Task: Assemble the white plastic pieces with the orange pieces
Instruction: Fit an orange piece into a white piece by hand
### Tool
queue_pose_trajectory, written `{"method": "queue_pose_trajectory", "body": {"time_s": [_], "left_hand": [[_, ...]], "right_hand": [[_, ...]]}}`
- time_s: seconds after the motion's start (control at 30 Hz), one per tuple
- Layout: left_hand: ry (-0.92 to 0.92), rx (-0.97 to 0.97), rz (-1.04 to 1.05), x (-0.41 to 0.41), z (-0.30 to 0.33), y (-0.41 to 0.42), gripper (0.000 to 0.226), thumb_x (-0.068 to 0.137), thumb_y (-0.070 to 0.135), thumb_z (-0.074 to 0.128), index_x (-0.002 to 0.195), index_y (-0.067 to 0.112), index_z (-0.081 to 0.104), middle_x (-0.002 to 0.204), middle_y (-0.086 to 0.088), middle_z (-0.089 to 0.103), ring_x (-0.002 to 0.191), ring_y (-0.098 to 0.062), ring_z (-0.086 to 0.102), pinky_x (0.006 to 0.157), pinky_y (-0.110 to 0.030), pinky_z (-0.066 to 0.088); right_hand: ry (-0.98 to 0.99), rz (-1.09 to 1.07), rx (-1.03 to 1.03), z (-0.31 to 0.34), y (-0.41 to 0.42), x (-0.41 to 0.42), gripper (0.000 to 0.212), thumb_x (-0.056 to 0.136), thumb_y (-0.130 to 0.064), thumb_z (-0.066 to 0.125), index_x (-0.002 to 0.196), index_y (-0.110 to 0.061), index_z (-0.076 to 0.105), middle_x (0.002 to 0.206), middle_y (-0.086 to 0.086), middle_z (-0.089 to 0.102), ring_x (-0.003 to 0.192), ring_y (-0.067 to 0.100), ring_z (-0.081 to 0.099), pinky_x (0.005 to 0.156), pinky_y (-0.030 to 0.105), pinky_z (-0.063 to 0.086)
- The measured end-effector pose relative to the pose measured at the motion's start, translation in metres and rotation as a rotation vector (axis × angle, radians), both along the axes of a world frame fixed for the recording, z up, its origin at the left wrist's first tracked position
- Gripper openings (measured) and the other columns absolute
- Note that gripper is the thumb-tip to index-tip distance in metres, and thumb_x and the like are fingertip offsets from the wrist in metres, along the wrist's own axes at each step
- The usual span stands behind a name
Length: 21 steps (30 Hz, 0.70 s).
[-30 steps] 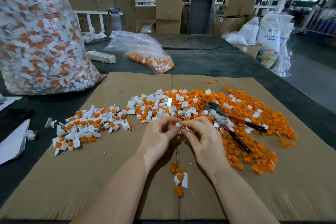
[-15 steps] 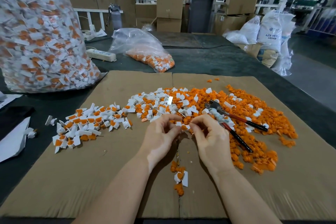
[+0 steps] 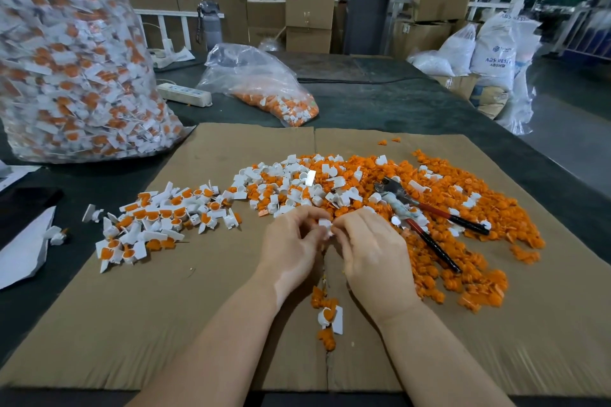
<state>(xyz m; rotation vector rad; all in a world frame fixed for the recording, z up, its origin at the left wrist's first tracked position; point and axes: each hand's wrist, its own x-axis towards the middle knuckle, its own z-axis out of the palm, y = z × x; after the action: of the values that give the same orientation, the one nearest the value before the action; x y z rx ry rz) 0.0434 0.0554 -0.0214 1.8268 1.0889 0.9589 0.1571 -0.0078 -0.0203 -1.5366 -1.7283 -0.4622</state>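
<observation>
My left hand (image 3: pixel 292 241) and my right hand (image 3: pixel 373 251) meet over the middle of the cardboard sheet (image 3: pixel 205 307), and both pinch one small white plastic piece (image 3: pixel 325 225) between their fingertips. Whether an orange piece is in it is hidden by the fingers. Just beyond the hands lies a mixed heap of loose white pieces (image 3: pixel 297 182) and orange pieces (image 3: pixel 439 208). To the left sits a pile of joined white-and-orange pieces (image 3: pixel 155 221). A few more pieces (image 3: pixel 327 317) lie between my forearms.
Red-handled pliers (image 3: pixel 429 225) lie in the orange heap to the right. A big clear bag of joined pieces (image 3: pixel 66 69) stands at far left, a smaller bag (image 3: pixel 264 89) and a power strip (image 3: pixel 185 94) behind. White paper (image 3: pixel 23 251) lies at the left edge.
Both hands stayed together at the near edge of the heap; the fingers shifted slightly around the small white piece. The view moved a little.
</observation>
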Motion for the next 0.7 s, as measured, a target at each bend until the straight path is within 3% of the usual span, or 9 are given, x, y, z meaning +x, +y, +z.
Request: {"method": "queue_pose_trajectory", "body": {"time_s": [0.1,0.2,0.3,0.47,0.7], "left_hand": [[-0.014,-0.008,0.034,0.002,0.0,0.0,0.018,0.09,0.01,0.06,0.099,0.025,0.065,0.072,-0.005,0.062,0.072,-0.02,0.062,0.072,-0.03,0.052],[0.039,0.099,-0.049,0.0,0.002,-0.004,0.019,0.09,0.017,0.061,0.099,0.033,0.063,0.071,0.007,0.062,0.069,-0.007,0.059,0.061,-0.012,0.044],[0.038,0.169,-0.083,-0.001,0.004,-0.007,0.021,0.09,0.018,0.06,0.108,0.027,0.066,0.084,0.019,0.061,0.078,0.005,0.057,0.068,-0.002,0.038],[-0.043,0.248,-0.081,0.0,0.006,-0.012,0.026,0.089,0.01,0.06,0.111,0.022,0.067,0.094,0.018,0.061,0.088,0.012,0.055,0.076,0.001,0.037],[-0.085,0.346,-0.087,0.0,0.004,-0.014,0.033,0.086,0.005,0.063,0.115,0.02,0.064,0.091,0.019,0.06,0.089,0.009,0.056,0.077,-0.002,0.04]], "right_hand": [[0.094,0.026,0.061,0.001,-0.001,-0.001,0.007,0.082,0.005,0.064,0.08,-0.002,0.065,0.075,0.007,0.061,0.066,0.02,0.058,0.053,0.033,0.051],[0.483,0.076,0.01,0.003,-0.001,0.003,0.009,0.087,-0.001,0.061,0.087,-0.009,0.065,0.076,-0.005,0.062,0.07,0.008,0.059,0.061,0.023,0.052],[0.761,0.088,-0.117,0.004,0.0,0.008,0.012,0.088,-0.006,0.059,0.087,-0.016,0.065,0.076,-0.009,0.063,0.072,0.008,0.061,0.064,0.023,0.052],[0.946,0.155,-0.165,0.008,0.001,0.009,0.019,0.089,-0.005,0.059,0.082,-0.023,0.063,0.076,0.001,0.064,0.059,0.006,0.058,0.051,0.017,0.048],[1.002,0.194,-0.159,0.01,-0.002,0.011,0.021,0.089,-0.006,0.058,0.082,-0.025,0.063,0.066,-0.007,0.061,0.053,0.005,0.051,0.047,0.015,0.043]]}}
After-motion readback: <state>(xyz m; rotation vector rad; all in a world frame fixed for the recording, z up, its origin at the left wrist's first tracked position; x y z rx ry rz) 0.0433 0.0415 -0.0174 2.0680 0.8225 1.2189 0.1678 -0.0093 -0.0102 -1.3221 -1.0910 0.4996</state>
